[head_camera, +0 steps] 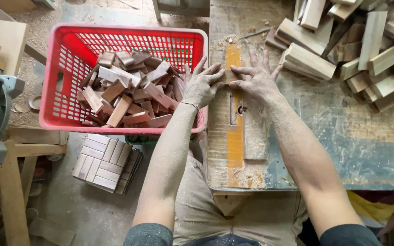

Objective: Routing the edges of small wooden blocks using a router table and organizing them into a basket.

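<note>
Head view: both hands, left hand (200, 86) and right hand (257, 82), press a wood block (228, 76) (dusty) on the saw table (343, 136).

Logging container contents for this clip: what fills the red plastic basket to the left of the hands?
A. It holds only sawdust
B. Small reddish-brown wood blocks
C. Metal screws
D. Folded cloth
B: the red basket is heaped with short reddish-brown wood blocks, right beside the left hand, which with the right hand presses a small piece on the dusty saw table.
</note>
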